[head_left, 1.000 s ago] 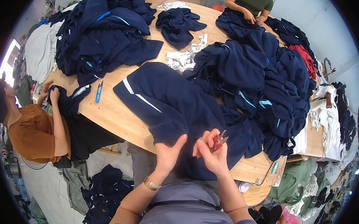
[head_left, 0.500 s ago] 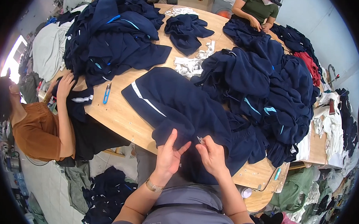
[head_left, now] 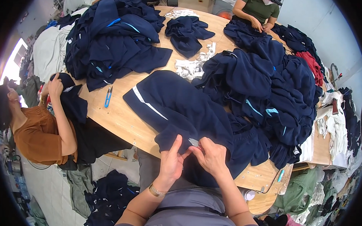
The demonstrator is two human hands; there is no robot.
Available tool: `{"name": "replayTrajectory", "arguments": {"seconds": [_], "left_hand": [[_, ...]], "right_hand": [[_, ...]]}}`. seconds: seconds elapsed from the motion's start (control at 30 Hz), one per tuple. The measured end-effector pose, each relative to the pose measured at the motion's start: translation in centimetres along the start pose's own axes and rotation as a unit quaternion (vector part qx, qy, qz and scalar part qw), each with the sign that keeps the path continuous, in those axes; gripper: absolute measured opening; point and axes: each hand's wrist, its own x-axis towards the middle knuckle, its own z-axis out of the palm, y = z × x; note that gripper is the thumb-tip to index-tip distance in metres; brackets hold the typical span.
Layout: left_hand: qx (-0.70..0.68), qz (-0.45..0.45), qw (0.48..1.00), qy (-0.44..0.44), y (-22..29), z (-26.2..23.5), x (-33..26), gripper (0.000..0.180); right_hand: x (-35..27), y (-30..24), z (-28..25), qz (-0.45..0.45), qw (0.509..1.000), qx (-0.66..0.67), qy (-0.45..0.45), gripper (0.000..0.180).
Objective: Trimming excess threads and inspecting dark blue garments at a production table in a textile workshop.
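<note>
While our right grip point(head_left: 212, 156) clasps small snips point(head_left: 194, 142) and we can't tell whether our left grip point(head_left: 171, 163) pinches, we judge the navy garment point(head_left: 179, 101) soft, limp; grasp its seven-o'clock edge

Over on the right, a pale blue wall point(head_left: 331, 32) climbs high; across on the left, a bright opening point(head_left: 16, 61), window or doorway, can't tell which, glares white. A broad wooden table point(head_left: 121, 119) fills the middle, its far edge curving, a beige box point(head_left: 195, 1) just beyond, a second wooden tabletop point(head_left: 320, 145) at right. Lower left, pale tiled floor point(head_left: 60, 192), seams showing!
</note>
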Motion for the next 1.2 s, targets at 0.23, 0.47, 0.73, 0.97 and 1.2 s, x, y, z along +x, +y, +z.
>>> {"name": "replayTrajectory", "arguments": {"seconds": [0.23,0.47,0.73,0.97,1.2], "left_hand": [[0.022,0.022,0.999,-0.011,-0.4,-0.4,0.1,0.023],[-0.056,0.033,0.986,-0.156,-1.2,-0.9,-0.1,0.063],[-0.044,0.044,0.982,-0.18,-2.5,-1.9,0.1,0.078],[0.01,0.069,0.982,-0.175,-2.1,-1.3,0.0,0.083],[0.03,0.036,0.977,-0.208,-2.5,-2.8,0.0,0.087]], "right_hand": [[-0.4,0.8,0.1,-0.018,0.999,-0.001,0.026,0.031],[-0.4,0.2,0.1,0.117,0.944,0.302,0.067,0.02],[0.5,-1.3,0.3,0.017,0.963,0.257,0.076,0.025],[0.3,0.1,0.6,0.024,0.962,0.251,0.099,0.017],[0.5,-0.7,0.5,0.002,0.965,0.248,0.08,0.021]]}}
